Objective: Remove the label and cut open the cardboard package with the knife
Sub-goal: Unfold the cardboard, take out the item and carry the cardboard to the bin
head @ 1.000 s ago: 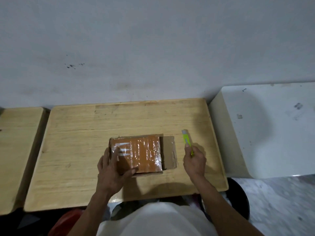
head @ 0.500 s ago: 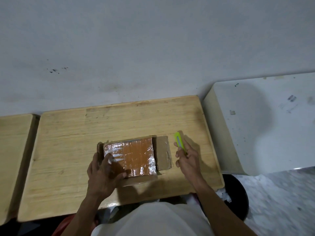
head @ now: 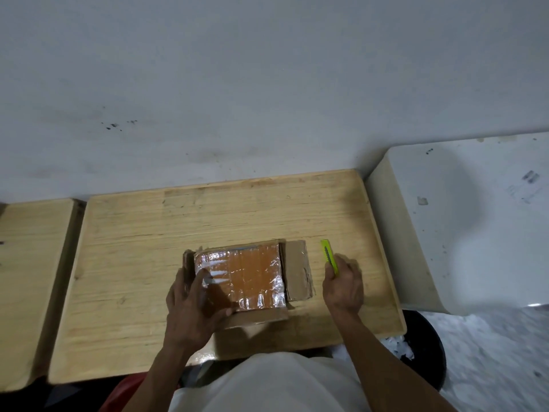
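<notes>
Since a second ago the right hand (head: pixel 343 285) has hardly shifted, still closed round the green knife (head: pixel 329 257) just right of the package (head: pixel 248 282). From the head view, the left hand (head: pixel 193 304) lies spread on the package, pinning it to the bench (head: pixel 133 233). Flaps lie open; inside sits something orange, seemingly film-wrapped.

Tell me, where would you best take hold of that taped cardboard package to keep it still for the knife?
Probably by its left end, coming from the near left, as the left hand does now: palm on the package, fingers over its edge. The box lies flat and low on the table, so pressing down holds it, well away from the knife in the right hand.
</notes>
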